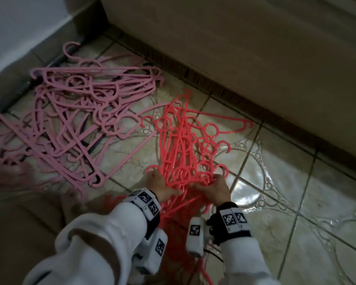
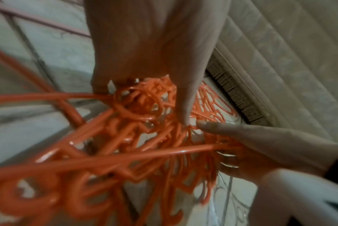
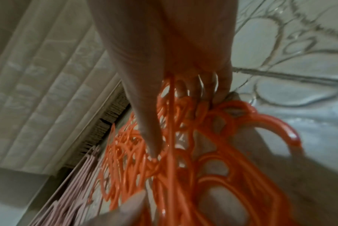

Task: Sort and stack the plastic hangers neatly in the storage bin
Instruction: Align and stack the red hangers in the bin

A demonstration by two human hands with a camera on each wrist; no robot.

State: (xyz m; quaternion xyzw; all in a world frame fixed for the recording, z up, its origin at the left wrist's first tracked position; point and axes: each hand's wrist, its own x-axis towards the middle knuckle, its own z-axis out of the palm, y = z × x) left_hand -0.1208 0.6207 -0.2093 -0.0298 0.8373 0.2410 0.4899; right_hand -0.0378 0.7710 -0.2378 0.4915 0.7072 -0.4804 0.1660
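A bundle of orange-red plastic hangers (image 1: 183, 149) lies on the tiled floor in front of me, hooks and rings tangled. My left hand (image 1: 160, 185) grips its near left side, fingers curled into the hangers (image 2: 137, 107). My right hand (image 1: 218, 186) grips the near right side, fingers hooked through the orange-red hangers (image 3: 183, 122). To the left, a loose heap of pink hangers (image 1: 76, 112) is spread over the floor. No storage bin shows in any view.
A beige mattress or sofa base (image 1: 245, 48) runs along the far side, with a dark skirting strip beneath it. A white wall (image 1: 19, 27) stands at the far left. Glossy patterned floor tiles (image 1: 296, 192) stretch to the right.
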